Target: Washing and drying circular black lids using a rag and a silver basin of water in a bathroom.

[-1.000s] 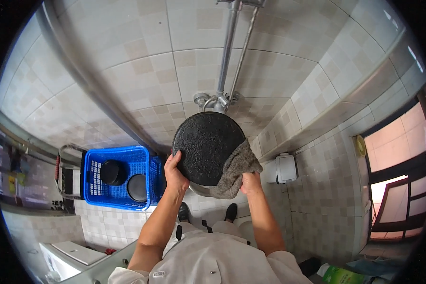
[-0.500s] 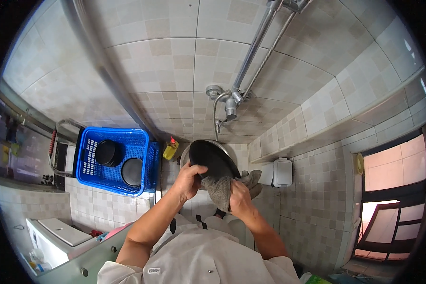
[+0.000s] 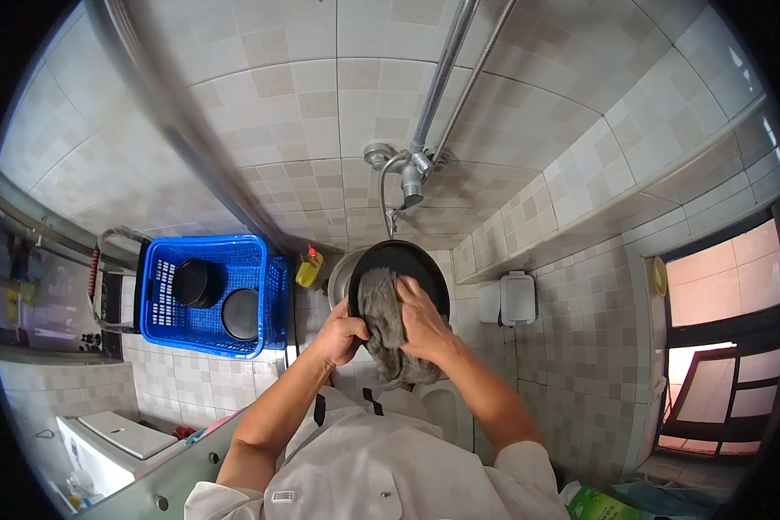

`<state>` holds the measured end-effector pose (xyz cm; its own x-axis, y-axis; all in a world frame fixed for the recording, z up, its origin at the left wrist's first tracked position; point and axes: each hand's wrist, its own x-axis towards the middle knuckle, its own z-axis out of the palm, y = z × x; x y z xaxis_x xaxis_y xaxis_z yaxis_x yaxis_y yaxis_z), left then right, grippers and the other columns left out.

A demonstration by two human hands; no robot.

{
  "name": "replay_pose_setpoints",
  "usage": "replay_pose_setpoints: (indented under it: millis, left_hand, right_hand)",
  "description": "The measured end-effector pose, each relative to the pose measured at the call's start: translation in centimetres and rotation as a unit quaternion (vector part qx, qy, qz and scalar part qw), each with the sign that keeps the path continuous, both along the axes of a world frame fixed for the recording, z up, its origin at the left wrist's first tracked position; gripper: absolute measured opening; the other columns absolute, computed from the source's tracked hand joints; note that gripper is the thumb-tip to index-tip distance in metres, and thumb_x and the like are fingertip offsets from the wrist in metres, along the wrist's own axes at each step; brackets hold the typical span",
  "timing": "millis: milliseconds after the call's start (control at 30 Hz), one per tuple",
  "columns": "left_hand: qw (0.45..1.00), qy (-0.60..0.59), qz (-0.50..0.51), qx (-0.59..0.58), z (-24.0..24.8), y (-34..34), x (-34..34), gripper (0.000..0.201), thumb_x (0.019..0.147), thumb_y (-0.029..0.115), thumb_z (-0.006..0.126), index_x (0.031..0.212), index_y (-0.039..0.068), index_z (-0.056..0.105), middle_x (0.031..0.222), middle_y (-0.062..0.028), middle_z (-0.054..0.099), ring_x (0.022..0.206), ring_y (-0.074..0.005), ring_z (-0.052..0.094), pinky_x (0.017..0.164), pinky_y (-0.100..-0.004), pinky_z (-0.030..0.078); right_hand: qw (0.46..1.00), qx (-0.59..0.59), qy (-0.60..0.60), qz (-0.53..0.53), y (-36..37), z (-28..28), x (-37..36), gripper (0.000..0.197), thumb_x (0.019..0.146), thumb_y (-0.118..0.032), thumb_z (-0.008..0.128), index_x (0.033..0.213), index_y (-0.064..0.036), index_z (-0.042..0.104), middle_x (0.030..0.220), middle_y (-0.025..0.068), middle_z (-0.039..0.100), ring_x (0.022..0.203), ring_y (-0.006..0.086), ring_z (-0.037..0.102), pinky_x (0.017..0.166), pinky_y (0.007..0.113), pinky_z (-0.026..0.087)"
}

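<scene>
Presently: 1 black pan (image 3: 425, 263) | left hand (image 3: 338, 336), gripping near-left rim | right hand (image 3: 420, 319), pressing grey cloth (image 3: 379, 308) inside | open gap, pan to white bin (image 3: 518, 299)

Tiled walls (image 3: 277, 113), tiled floor (image 3: 195, 381), dark-framed window (image 3: 721, 326)

Round black pan (image 3: 421, 259), hollow side up | grey cloth (image 3: 380, 314), bunched, draped across it
</scene>
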<state>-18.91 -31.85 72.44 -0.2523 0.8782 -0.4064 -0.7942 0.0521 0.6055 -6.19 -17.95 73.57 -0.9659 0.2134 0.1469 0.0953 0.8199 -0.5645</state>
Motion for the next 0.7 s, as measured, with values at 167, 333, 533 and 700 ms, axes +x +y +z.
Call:
replay_pose_setpoints:
  millis: [167, 333, 533, 700]
  left_hand:
    - [1.000, 0.017, -0.003, 0.010, 0.6, -0.3, 1.2, 0.071, 0.055, -0.010, 0.050, 0.125, 0.002, 0.051, 0.108, -0.0104, 0.062, 0.096, -0.0246, 0.061, 0.081, -0.0327, 0.048]
    - [0.999, 0.031, -0.023, -0.009, -0.1, -0.4, 0.1, 0.072, 0.054, -0.010, 0.051, 0.125, 0.003, 0.051, 0.108, -0.0104, 0.062, 0.094, -0.0243, 0.062, 0.079, -0.0314, 0.049]
    - [1.000, -0.009, 0.009, 0.013, -0.2, -0.9, -2.9, 0.078, 0.049, -0.010, 0.047, 0.126, 0.000, 0.050, 0.104, -0.0089, 0.062, 0.091, -0.0197, 0.062, 0.077, -0.0262, 0.049]
    - [0.996, 0.060, 0.058, 0.014, 0.4, -1.5, -4.3, 0.083, 0.046, -0.007, 0.048, 0.129, -0.001, 0.050, 0.111, -0.0085, 0.062, 0.099, -0.0225, 0.059, 0.085, -0.0270, 0.046]
  right_hand:
    - [0.986, 0.012, -0.026, -0.164, 1.6, -0.8, -1.2, 0.055, 0.067, -0.015, 0.073, 0.118, -0.0007, 0.057, 0.126, 0.0230, 0.045, 0.117, 0.0414, 0.042, 0.100, 0.045, 0.038]
    - [0.985, -0.047, 0.038, -0.164, -0.2, -0.2, -1.8, 0.049, 0.069, -0.015, 0.071, 0.115, -0.0036, 0.060, 0.126, 0.0251, 0.042, 0.113, 0.0431, 0.043, 0.098, 0.047, 0.038]
    - [0.994, -0.089, 0.054, 0.021, -3.0, 0.4, -0.9, 0.028, 0.068, -0.002, 0.061, 0.095, 0.0047, 0.062, 0.115, 0.0230, 0.050, 0.107, 0.0404, 0.048, 0.091, 0.044, 0.043]
    - [0.992, 0.002, -0.087, 0.086, -2.6, 0.1, 2.8, 0.011, 0.072, -0.004, 0.056, 0.079, 0.0038, 0.059, 0.096, 0.0158, 0.051, 0.093, 0.0339, 0.053, 0.076, 0.042, 0.050]
